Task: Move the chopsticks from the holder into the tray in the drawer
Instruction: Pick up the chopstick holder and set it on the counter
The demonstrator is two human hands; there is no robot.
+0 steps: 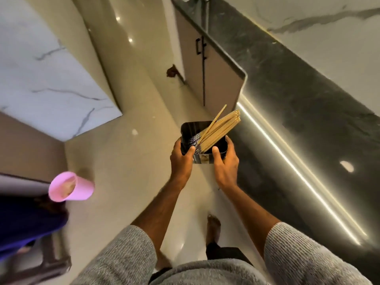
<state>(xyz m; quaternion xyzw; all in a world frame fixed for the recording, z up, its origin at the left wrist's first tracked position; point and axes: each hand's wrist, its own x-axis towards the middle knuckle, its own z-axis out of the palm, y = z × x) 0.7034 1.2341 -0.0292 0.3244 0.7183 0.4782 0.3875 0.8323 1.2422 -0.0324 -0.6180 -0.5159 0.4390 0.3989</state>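
1. Step in hand, as judged: carrying the loaded holder (pixel 202 140) toward the drawer. No drawer or tray is in view, so nothing has been transferred yet.

2. Location of the goods: the chopsticks (pixel 218 128) stand inside the holder, a dark square container held in the air above the floor (pixel 123 157), just beside the edge of the dark counter (pixel 287 95). They lean toward the counter side, their pale tops projecting past the holder's rim; one stick splays away from the bundle.

3. Grip, left hand (pixel 181 159): curled round the holder's far-from-counter side, thumb hooked over the near rim.

4. Grip, right hand (pixel 226 161): curled round the counter-side wall, thumb likewise on the near rim. Both hands clamp the holder; neither touches the sticks.

5. Recommendation: keep the holder level or tipped slightly away from the counter, since the lean puts the weight toward that rim and the loose stick looks likeliest to slide out.

6. Recommendation: keep the projecting tops from striking the counter edge in passing.

7. Recommendation: set the holder down beside the drawer before freeing a hand to lift the sticks out.

8. Also noted: a pink cup (pixel 71 187) well away from the holder, opposite the counter; cabinet doors (pixel 205 64) beyond the holder.
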